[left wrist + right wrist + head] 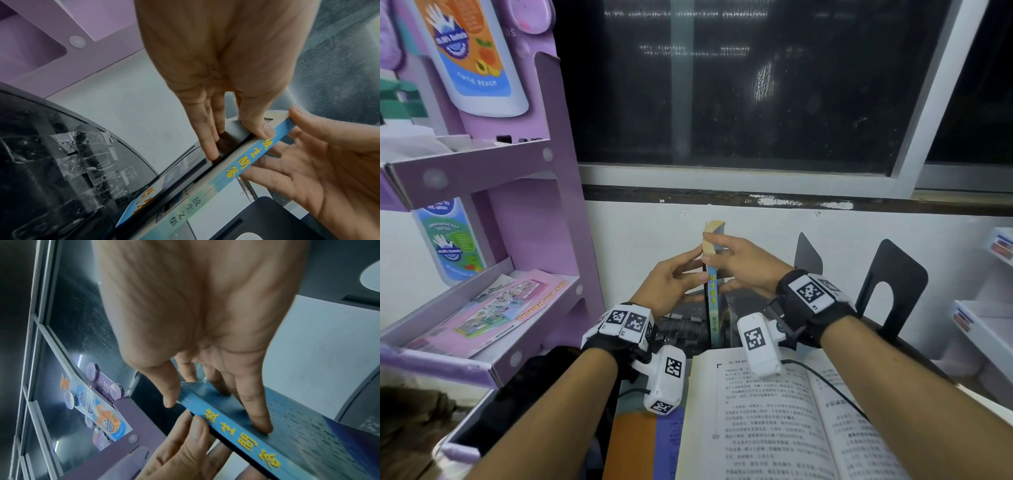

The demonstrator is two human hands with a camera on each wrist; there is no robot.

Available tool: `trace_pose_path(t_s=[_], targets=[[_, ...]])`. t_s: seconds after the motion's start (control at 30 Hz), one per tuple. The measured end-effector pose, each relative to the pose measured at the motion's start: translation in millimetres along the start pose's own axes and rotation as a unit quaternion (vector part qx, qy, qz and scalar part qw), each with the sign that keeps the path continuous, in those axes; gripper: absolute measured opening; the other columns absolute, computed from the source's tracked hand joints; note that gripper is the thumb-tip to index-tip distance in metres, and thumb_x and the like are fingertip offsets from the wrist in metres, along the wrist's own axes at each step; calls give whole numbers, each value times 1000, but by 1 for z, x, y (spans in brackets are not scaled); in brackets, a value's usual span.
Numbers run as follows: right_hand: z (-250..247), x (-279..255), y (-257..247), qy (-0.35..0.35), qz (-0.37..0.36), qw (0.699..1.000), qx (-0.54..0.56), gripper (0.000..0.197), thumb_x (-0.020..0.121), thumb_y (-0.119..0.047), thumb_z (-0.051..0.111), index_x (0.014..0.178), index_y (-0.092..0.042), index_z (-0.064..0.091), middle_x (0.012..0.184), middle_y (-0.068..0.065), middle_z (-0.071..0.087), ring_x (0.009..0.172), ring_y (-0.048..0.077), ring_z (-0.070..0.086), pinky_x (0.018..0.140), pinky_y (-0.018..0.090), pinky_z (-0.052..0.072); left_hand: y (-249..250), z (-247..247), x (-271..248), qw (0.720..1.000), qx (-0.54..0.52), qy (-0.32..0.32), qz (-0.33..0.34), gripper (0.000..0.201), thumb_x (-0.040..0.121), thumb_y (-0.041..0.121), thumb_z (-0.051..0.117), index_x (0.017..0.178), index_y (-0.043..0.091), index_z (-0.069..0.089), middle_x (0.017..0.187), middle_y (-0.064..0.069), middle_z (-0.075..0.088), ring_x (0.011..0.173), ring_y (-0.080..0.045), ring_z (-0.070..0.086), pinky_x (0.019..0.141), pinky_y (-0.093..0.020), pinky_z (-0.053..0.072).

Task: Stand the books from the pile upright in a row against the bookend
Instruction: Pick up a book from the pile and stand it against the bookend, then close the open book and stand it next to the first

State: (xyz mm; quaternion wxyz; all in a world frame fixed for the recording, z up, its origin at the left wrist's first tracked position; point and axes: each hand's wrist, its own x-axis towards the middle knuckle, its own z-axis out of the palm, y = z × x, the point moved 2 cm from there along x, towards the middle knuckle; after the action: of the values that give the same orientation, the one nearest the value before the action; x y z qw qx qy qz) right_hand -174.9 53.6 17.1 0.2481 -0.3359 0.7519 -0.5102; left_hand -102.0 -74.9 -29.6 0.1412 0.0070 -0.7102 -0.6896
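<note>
A thin blue book [714, 301] with yellow characters on its spine stands upright, spine towards me, between both hands. My right hand [714, 246] pinches its top, thumb on the left side and fingers [257, 417] flat on the right cover. My left hand [700, 267] touches it with straight fingers [207, 146] on the left cover and the thumb at the spine [246, 160]. A black metal bookend [904, 274] stands to the right, apart from the book, with a second bookend [808, 255] behind. The book's foot is hidden behind an open book [774, 411].
The open book lies on an orange and purple pile [637, 445] at the near edge. A purple cardboard display rack [558, 205] rises close on the left. The white wall [756, 226] and a dark window are just behind. White shelves [979, 329] sit at the far right.
</note>
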Motion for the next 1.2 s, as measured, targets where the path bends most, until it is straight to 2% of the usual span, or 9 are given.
trace_pose_path(t_s=[0.3,0.43,0.53,0.73,0.83,0.93,1.03,1.17,1.2], targets=[[-2,-8,1,21,0,998,-52,46,96,-28,57,139,-30,40,134,9,56,109,24,64,88,45,56,4,3,-1,997,82,12,0,51,92,6,60,139,21,46,125,-7,60,105,-21,66,83,-37,58],[-2,-16,-2,14,12,996,-92,53,97,-35,55,145,-34,31,141,8,50,118,24,58,94,46,53,8,6,-6,994,106,20,0,45,93,7,59,135,21,50,120,-5,63,97,-18,68,78,-30,58],[-2,-23,-2,9,25,991,-131,64,94,-41,56,149,-39,21,148,5,45,123,26,55,97,47,51,8,5,-11,989,149,19,-7,42,91,12,63,129,30,53,120,-5,65,99,-22,68,85,-38,57],[-7,-41,-5,2,43,976,-214,78,93,-47,56,153,-33,8,151,4,41,126,28,51,99,43,48,12,7,-26,972,230,25,-47,44,91,25,64,132,25,52,115,0,66,98,-21,67,86,-40,57],[-14,-54,-6,0,58,963,-264,75,92,-53,53,153,-30,14,149,5,43,121,26,54,100,41,47,13,10,-34,962,258,16,-87,41,90,27,64,129,22,54,107,2,67,91,-19,64,83,-35,54],[-22,-74,-7,-6,74,951,-299,65,94,-53,50,149,-26,27,142,3,48,116,23,55,95,40,52,12,14,-41,941,310,-25,-133,42,88,34,66,127,23,54,111,-2,67,102,-23,63,94,-40,50],[-32,-98,-8,-17,93,935,-342,54,95,-53,46,140,-24,42,138,-2,47,115,21,54,95,39,51,10,18,-46,920,346,-69,-169,56,81,47,67,130,24,52,125,-3,62,114,-22,59,104,-43,44],[-45,-129,-6,-44,121,902,-412,48,97,-51,43,134,-21,50,137,-3,49,122,18,48,103,33,39,13,27,-54,896,390,-97,-189,82,64,69,64,133,26,49,131,1,58,120,-22,53,109,-41,37],[-48,-135,-5,-49,130,895,-423,48,98,-51,43,133,-20,51,137,-3,50,123,18,47,104,34,38,18,34,-60,895,386,-109,-195,75,70,65,64,131,24,50,125,-14,58,116,-25,55,108,-43,38]])
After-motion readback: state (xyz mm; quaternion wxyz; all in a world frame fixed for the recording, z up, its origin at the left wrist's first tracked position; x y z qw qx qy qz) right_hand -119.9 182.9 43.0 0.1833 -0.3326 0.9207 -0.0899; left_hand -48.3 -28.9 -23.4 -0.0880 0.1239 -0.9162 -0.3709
